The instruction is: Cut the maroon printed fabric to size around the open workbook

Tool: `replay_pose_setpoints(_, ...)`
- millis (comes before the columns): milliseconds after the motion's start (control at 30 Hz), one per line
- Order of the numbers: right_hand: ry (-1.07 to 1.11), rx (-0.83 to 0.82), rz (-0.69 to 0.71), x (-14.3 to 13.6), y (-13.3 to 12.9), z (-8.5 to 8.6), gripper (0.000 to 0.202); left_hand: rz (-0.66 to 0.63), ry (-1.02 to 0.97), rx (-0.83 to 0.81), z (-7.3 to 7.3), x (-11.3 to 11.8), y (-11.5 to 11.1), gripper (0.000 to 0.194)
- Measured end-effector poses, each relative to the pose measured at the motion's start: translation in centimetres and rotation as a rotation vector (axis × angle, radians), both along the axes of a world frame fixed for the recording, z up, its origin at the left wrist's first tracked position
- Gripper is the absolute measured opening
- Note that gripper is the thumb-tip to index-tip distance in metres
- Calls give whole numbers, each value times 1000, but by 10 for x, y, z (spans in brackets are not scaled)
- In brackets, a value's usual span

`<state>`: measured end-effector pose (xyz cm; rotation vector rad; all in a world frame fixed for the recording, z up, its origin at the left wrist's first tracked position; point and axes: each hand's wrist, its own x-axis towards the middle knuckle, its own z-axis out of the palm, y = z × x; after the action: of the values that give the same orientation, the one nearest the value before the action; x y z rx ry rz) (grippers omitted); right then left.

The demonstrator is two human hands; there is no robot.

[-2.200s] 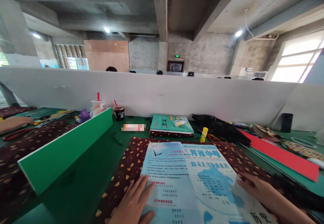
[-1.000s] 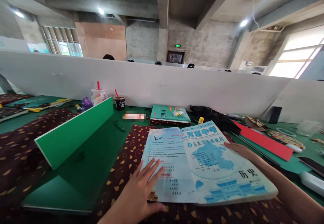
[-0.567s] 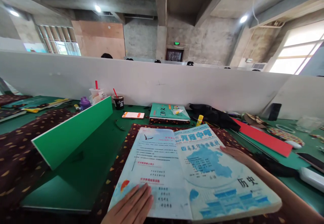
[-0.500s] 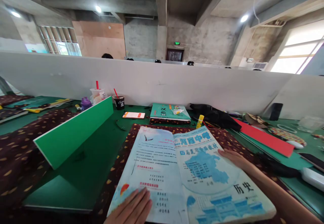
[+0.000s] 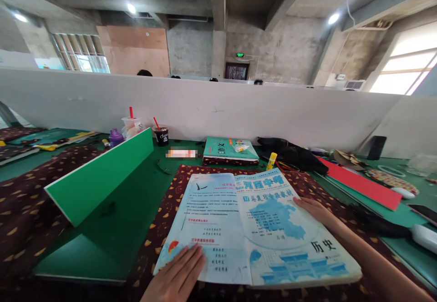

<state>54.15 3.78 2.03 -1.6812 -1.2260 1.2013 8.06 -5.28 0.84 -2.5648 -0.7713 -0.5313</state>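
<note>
Lying flat, the left hand (image 5: 177, 272) presses on the low part of the left page, with its fingers close together and nothing clamped in it. Under it is the open book (image 5: 218, 229), which lies on a dark cloth (image 5: 164, 220) with yellow spots. The right hand (image 5: 316, 211) touches the far right edge of the book, but its thumb is hidden, so I cannot tell if it pinches the pages or just rests there. The two hands are well apart. If the left hand pushes down and slides, the thin page could crease or rip near the middle fold. If the right hand lets the edge slip, that side could flop. The cloth could also bunch up if the book gets dragged. On the left, a green board (image 5: 105, 174) stands on its long edge on the desk (image 5: 99, 252), so a bumped elbow could tip it over. On the right lies a red board (image 5: 362, 183). Just past the book stands a yellow glue stick (image 5: 271, 161), and a shove of the book could knock it down. Farther back are a green book (image 5: 227, 149), a black cloth (image 5: 297, 154) and a dark cup (image 5: 161, 136) with a red straw. Behind them all is a white wall (image 5: 215, 111).
</note>
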Motion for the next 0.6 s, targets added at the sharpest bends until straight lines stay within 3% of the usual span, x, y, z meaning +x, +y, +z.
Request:
replay_pose_setpoints(367,-380,218,12,4,15,-25,41,50,14,-43,0,-1,7,85)
replay_pose_setpoints(600,-585,228,27,5,20,-25,42,104,15,-82,3,1,6,90)
